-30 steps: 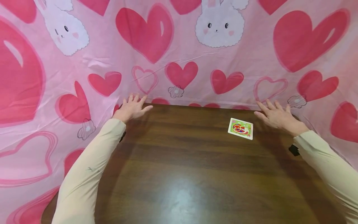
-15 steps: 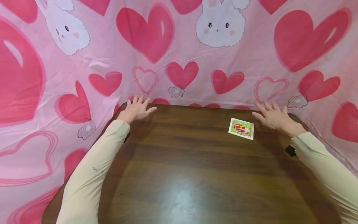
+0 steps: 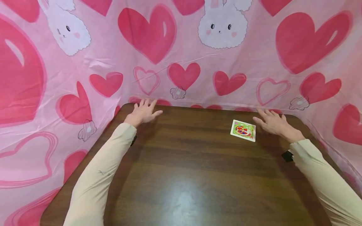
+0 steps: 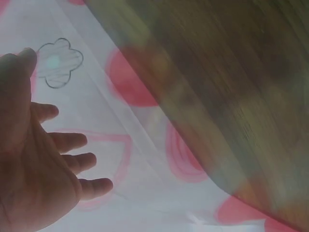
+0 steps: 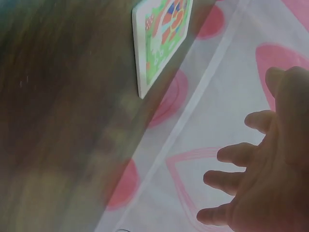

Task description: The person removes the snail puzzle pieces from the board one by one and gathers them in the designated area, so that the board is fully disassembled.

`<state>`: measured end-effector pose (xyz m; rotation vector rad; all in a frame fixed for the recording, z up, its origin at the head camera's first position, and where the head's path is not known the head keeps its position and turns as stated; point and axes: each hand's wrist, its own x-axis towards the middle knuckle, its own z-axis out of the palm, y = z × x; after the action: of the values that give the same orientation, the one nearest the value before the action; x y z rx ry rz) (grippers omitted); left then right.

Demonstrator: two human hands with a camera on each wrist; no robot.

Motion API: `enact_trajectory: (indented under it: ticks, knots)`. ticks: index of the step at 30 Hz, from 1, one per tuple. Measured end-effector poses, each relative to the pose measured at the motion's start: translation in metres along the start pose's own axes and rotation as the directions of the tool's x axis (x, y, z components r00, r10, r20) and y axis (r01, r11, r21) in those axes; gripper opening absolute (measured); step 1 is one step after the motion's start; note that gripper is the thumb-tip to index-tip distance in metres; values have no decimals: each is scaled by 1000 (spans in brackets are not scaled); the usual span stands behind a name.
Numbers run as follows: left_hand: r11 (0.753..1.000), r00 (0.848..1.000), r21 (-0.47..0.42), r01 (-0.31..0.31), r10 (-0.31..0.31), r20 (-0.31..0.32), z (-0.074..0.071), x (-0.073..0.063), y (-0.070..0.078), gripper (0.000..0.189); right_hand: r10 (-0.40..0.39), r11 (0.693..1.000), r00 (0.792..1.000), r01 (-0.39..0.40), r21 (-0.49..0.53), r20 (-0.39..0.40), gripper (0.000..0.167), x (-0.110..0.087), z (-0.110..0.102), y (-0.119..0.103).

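My left hand (image 3: 142, 113) is held over the far left part of the brown wooden table (image 3: 181, 157), fingers spread and nothing in it. At the far right, my right hand (image 3: 273, 123) also has its fingers spread and holds nothing. Just left of that hand lies a flat square picture board (image 3: 243, 130) with a white border and a colourful snail-like picture on green. The right wrist view shows the board (image 5: 161, 43) flat on the table, apart from the fingers. Both palms are seen from below in the wrist views, raised off the tabletop.
A pink cloth (image 3: 220, 69) printed with hearts and rabbits hangs behind the table and along its sides. The table's far edge runs right behind both hands. A black band (image 3: 287, 156) shows at the right wrist, below a cream sleeve (image 3: 319, 175).
The left hand has moved right and a little nearer. My right hand has shifted slightly left and nearer, towards the board. The picture board stays in place.
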<state>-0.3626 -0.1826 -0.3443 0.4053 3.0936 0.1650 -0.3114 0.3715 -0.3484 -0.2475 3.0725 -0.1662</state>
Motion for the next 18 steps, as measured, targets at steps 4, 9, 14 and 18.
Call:
enact_trajectory:
  ticks: [4,9,14,18]
  knots:
    - [1000,1000,-7,-21,21,-6,3,3,7,79,1,1000,1000,-1,25,6,80,1,8,1]
    - [999,1000,-29,-29,30,7,12,8,17,79,8,999,1000,-9,49,23,79,1,18,6]
    - [996,999,-78,-35,38,32,23,10,29,79,-3,996,999,0,84,42,80,2,26,7]
    - [994,998,-104,-44,48,34,32,11,39,78,-26,995,999,22,92,41,78,4,31,7]
